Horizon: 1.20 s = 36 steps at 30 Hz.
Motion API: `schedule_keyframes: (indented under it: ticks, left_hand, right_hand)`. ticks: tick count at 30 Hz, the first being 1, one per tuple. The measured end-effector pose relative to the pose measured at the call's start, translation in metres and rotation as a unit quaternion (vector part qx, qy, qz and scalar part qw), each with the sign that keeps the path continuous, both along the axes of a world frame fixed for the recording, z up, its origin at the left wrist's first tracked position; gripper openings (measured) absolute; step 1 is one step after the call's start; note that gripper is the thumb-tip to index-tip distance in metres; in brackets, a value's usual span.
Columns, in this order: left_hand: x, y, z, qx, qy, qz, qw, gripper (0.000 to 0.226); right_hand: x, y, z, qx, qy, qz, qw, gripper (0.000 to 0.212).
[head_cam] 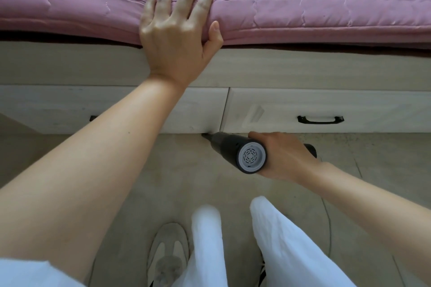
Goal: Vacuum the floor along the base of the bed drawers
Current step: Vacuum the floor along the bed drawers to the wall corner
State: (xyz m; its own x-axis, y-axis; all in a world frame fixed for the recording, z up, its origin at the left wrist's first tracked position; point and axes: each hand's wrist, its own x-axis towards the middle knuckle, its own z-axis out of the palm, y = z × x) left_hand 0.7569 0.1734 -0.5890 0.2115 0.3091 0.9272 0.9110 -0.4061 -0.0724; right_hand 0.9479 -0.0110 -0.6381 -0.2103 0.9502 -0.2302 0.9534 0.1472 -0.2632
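Black and slim, the handheld vacuum (235,149) sits in my right hand (283,156), my grip wrapped tight around its handle. Its narrow nozzle tip touches the floor (163,170) at the base of the bed drawers (326,105), right below the seam where two pale wooden drawer fronts meet. A black handle (320,119) marks the right drawer. My left hand (177,35) lies flat, fingers spread, on the edge of the pink quilted mattress (303,2) above.

Pink quilted mattress cover (303,2) lies on bed. Grey sneaker (166,254) on floor; white trousers (279,240) beside it.
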Motion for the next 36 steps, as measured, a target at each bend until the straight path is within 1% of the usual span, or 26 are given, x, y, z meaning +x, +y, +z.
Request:
schedule_keyframes:
  ticks: [8, 11, 14, 15, 18, 19, 23, 26, 29, 33, 36]
  left_hand:
    - [0.0, -0.001, -0.001, -0.008, -0.005, 0.003, 1.0, 0.041]
    - [0.0, -0.001, 0.0, -0.004, -0.005, 0.006, 1.0, 0.041]
    - [0.0, 0.0, 0.0, -0.008, -0.006, 0.007, 1.0, 0.041]
    - [0.0, 0.0, 0.0, -0.008, -0.005, 0.007, 1.0, 0.041]
    - [0.001, 0.0, -0.001, -0.01, -0.004, 0.006, 1.0, 0.041]
    - [0.0, 0.0, -0.001, -0.009, -0.005, 0.006, 1.0, 0.041]
    - [0.0, 0.001, -0.001, -0.009, -0.004, 0.008, 1.0, 0.041]
    - [0.0, 0.0, -0.001, -0.007, -0.004, 0.011, 1.0, 0.041]
    - [0.0, 0.0, -0.002, -0.006, -0.004, 0.012, 1.0, 0.041]
    - [-0.001, 0.0, -0.002, -0.007, -0.001, 0.011, 1.0, 0.041]
    - [-0.001, 0.0, -0.002, -0.002, 0.0, 0.011, 1.0, 0.041]
  right_hand:
    - [0.03, -0.004, 0.012, -0.005, -0.026, -0.057, 0.998, 0.034]
    - [0.035, -0.006, 0.016, -0.007, -0.018, -0.078, 0.997, 0.036]
    - [0.036, -0.007, 0.019, -0.012, -0.002, -0.108, 0.994, 0.044]
    - [0.036, -0.006, 0.02, -0.012, 0.004, -0.114, 0.993, 0.043]
    - [0.038, -0.006, 0.026, -0.021, 0.013, -0.123, 0.992, 0.028]
    - [0.038, -0.006, 0.028, -0.026, 0.015, -0.124, 0.992, 0.026]
    - [0.04, -0.008, 0.033, -0.031, 0.004, -0.133, 0.991, 0.023]
    - [0.037, -0.005, 0.034, -0.021, -0.003, -0.134, 0.991, 0.027]
    - [0.032, -0.001, 0.034, -0.016, -0.007, -0.124, 0.992, 0.03]
    - [0.027, 0.002, 0.033, -0.015, -0.007, -0.118, 0.993, 0.025]
    - [0.028, -0.001, 0.036, -0.023, -0.009, -0.111, 0.994, 0.029]
